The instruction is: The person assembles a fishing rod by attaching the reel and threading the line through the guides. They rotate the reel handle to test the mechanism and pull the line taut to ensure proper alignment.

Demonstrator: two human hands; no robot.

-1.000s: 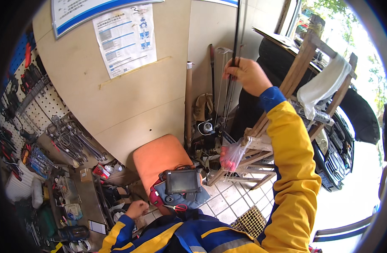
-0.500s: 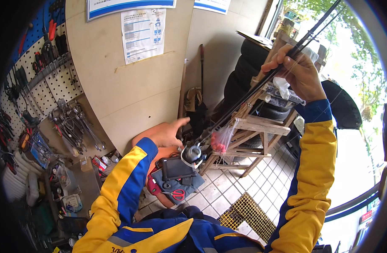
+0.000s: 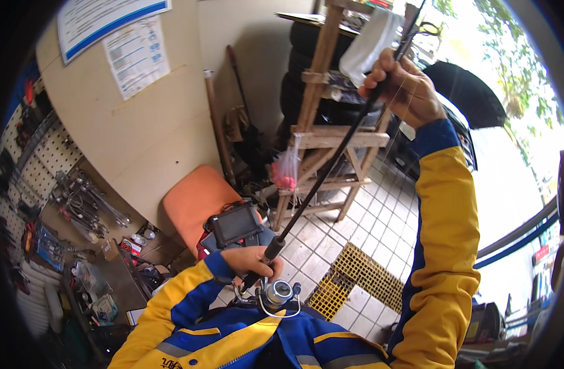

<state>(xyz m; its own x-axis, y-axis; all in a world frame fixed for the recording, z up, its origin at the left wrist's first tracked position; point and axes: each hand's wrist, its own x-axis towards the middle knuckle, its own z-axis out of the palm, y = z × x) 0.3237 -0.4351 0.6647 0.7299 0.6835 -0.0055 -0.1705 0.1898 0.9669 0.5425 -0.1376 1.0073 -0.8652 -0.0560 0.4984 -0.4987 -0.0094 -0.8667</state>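
A black fishing rod [image 3: 331,158] slants from low in front of my body up to the upper right. My left hand [image 3: 252,261] is wrapped round its lower end, just above the silver spinning reel [image 3: 278,291], which sits close to my jacket. Higher on the rod, my right hand [image 3: 405,89] grips the shaft between thumb and fingers. Thin pale line runs beside the shaft near the right hand. Past the right hand, rod guides show against the bright doorway, and the tip lies outside the view.
An orange chair [image 3: 199,200] carries a black tablet [image 3: 236,224]. Behind the rod stands a wooden rack [image 3: 340,141] beside stacked tyres [image 3: 303,80], with a plastic bag of red items [image 3: 286,172] hanging on it. Tools hang from a pegboard [image 3: 20,132] at left. A yellow floor grate [image 3: 362,277] lies right of centre.
My left hand, open and reaching before, now grips the rod. The reel end has come down toward my body. My right hand keeps hold higher up, and the view has shifted right.
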